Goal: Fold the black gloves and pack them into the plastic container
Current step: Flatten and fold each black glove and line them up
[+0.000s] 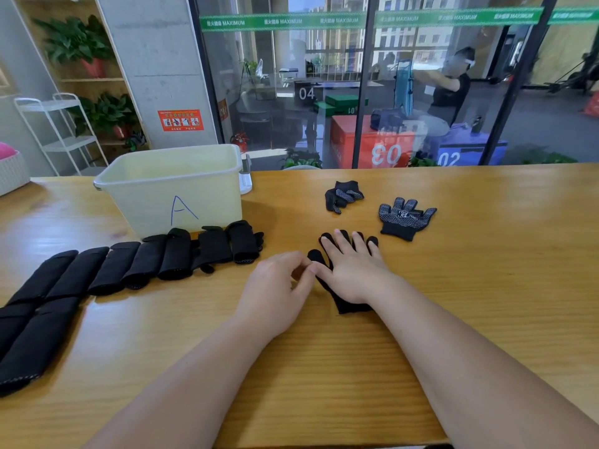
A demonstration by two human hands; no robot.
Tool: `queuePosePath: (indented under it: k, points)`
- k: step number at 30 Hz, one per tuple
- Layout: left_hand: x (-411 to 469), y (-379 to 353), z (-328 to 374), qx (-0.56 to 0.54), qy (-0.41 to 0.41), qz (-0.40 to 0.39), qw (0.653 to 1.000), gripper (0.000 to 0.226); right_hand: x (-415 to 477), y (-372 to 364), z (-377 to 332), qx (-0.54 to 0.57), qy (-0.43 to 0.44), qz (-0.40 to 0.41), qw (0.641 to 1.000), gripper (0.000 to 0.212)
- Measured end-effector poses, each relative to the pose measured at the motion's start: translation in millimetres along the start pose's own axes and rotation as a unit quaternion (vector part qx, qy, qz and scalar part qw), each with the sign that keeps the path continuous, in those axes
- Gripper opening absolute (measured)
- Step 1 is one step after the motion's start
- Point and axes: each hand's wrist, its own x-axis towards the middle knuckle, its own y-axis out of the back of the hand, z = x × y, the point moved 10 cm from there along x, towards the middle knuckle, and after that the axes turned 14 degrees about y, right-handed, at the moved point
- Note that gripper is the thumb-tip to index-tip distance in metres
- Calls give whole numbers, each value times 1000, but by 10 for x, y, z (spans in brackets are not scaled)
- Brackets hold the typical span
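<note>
Lying flat on the wooden table (324, 367), the black glove (351, 307) in work is mostly covered by the right hand (351, 273), which presses on it palm down with straight, spread fingers; only the glove's fingertips, thumb and cuff show. Left hand (275, 286) sits just beside the glove's thumb with curled fingers; can't tell if it pinches the fabric or only touches it. Far right: a dotted glove (405, 218) lies flat, and a crumpled glove (343, 196) sits near it. Left: a row of folded gloves (146, 260) runs toward the frame edge, the nearest ones cut off. The plastic container (175, 192), marked A, stands behind the row, its floor hidden by the front wall. A small white item (245, 179) behind it is mostly hidden.
</note>
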Motion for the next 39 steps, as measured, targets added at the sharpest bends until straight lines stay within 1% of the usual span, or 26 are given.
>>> queuePosePath:
  k: [2,5,8,11,14,16,18,20,21,24,27,29,32,34,36,38,39]
  points:
    - [-5,13,-1,6,-4,6,1000,18,-48,25,-21,10,4,1,1000,83]
    - [1,38,9,24,-19,26,999,15,-206,74,-80,3,14,29,999,81]
    - [13,9,18,44,-25,27,998,16,-341,-54,-98,13,7,11,1000,81]
    - [-16,-135,85,72,-49,-23,996,32,-346,-65,-84,57,16,17,998,75]
    - [-67,-362,99,141,-67,-93,983,55,-426,130,-42,135,62,53,987,66]
    - [-82,-494,46,209,-70,-118,968,66,-540,165,65,101,73,59,990,67]
    - [-75,-577,-2,258,-66,-134,955,74,-651,54,183,43,59,32,997,74]
    - [-54,-611,-20,275,-57,-147,948,76,-722,-46,232,36,53,17,998,80]
    - [-47,-620,-17,277,-53,-153,947,75,-749,-40,236,45,56,26,997,81]
    - [-51,-593,-9,266,-51,-158,950,73,-898,61,244,59,72,60,994,83]
    - [-74,-466,-1,228,-59,-135,962,71,-1064,-25,260,40,86,40,995,85]
    - [-94,-424,-23,215,-57,-142,965,73,-1101,-65,265,40,86,37,995,85]
    - [-99,-441,-65,230,-47,-161,959,79,-1084,-42,266,65,84,48,993,85]
    - [-87,-398,-5,198,-54,-152,967,76,-1099,17,304,108,93,74,987,84]
    - [-98,-290,121,132,-87,-130,979,65,-1146,147,321,146,120,126,974,69]
    - [-133,-216,213,85,-126,-122,981,48,-1193,264,289,166,159,170,958,47]
    - [-154,-225,231,75,-139,-130,979,42,-1205,292,258,169,177,182,952,38]
